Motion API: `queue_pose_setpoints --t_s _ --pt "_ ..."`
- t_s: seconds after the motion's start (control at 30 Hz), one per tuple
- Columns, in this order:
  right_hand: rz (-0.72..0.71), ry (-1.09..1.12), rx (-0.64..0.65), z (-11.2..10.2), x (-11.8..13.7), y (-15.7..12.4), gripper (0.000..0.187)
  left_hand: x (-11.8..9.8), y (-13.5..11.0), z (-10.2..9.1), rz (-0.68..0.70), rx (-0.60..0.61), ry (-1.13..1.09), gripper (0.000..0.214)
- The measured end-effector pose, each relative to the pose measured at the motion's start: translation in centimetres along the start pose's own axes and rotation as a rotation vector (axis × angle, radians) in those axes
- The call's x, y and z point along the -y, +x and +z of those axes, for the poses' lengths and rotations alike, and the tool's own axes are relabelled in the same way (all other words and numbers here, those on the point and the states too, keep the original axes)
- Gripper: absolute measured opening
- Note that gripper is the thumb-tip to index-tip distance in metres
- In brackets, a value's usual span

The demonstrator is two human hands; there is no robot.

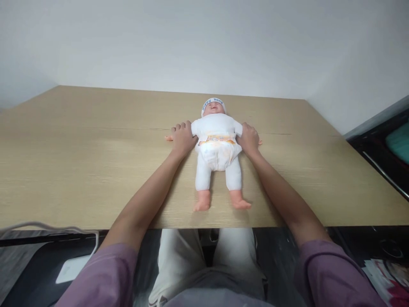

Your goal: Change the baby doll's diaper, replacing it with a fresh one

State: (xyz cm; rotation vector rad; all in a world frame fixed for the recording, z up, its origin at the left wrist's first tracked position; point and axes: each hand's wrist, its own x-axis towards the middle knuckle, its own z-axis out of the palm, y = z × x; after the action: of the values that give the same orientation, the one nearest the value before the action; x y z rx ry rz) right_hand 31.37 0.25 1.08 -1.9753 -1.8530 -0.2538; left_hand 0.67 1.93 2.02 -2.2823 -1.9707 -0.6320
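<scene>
A baby doll [214, 124] lies on its back on the wooden table, head toward the wall and bare feet toward me. It wears a white cap [204, 106] with blue lettering, a white body suit and a white diaper [220, 157] with an orange-patterned waistband. My left hand [184, 137] is closed over the doll's arm on the left, whose small hand sticks out past my fingers. On the other side, my right hand [249, 138] wraps round the doll's other arm, with tiny fingers showing beyond it.
The light wooden table [96, 170] meets a pale wall [179, 47] at the back. A black object with a teal patch [398, 143] stands at the right edge. Below left, a white cable [64, 229] runs over the table edge near a white box [73, 269].
</scene>
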Motion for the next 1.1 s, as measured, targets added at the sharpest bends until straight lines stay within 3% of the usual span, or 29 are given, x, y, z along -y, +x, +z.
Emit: queue_pose_setpoints --t_s 0.43,0.7,0.9,1.0,1.1 --pt "0.029 0.003 0.028 -1.7 1.1 -2.6 0.031 -0.4 -2.8 -1.6 -0.01 0.04 0.036 0.053" --pt "0.02 0.017 0.141 -4.2 2.8 -6.9 0.035 -2.1 -7.8 -4.5 -0.067 0.113 0.006 0.046" --pt "-0.05 0.073 0.236 -7.7 2.8 -11.9 0.025 -2.1 -16.1 -9.0 -0.044 0.259 -0.145 0.036" --pt "-0.128 0.128 0.315 -10.4 1.9 -15.0 0.018 -2.2 -22.9 -11.9 -0.051 0.312 -0.265 0.044" --pt "-0.233 0.203 0.386 -13.7 1.1 -18.9 0.011 -2.7 -31.5 -14.4 -0.064 0.357 -0.421 0.052"
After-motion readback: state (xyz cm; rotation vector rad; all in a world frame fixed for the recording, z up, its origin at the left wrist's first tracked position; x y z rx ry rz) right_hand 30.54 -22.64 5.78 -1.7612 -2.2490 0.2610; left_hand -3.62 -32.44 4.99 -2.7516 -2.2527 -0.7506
